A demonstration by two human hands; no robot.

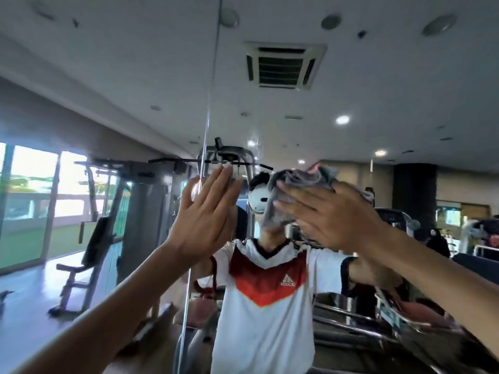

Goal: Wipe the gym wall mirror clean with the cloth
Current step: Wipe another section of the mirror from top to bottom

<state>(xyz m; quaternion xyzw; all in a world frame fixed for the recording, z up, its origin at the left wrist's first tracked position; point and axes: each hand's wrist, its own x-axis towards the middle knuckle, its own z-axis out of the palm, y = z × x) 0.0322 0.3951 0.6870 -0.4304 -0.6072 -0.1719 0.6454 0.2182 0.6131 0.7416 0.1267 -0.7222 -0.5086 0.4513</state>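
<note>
Right hand (332,217), cloth (302,179): seemingly near seam (213,76).

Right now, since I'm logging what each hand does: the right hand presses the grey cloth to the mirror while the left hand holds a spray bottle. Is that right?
Not quite. The head view shows the left hand holding nothing: its fingers are straight, palm flat at the mirror. The right hand does press the grey cloth to the glass.

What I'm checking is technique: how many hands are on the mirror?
2: left hand flat on the mirror by its seam; right hand pressing the grey cloth further right.
</note>
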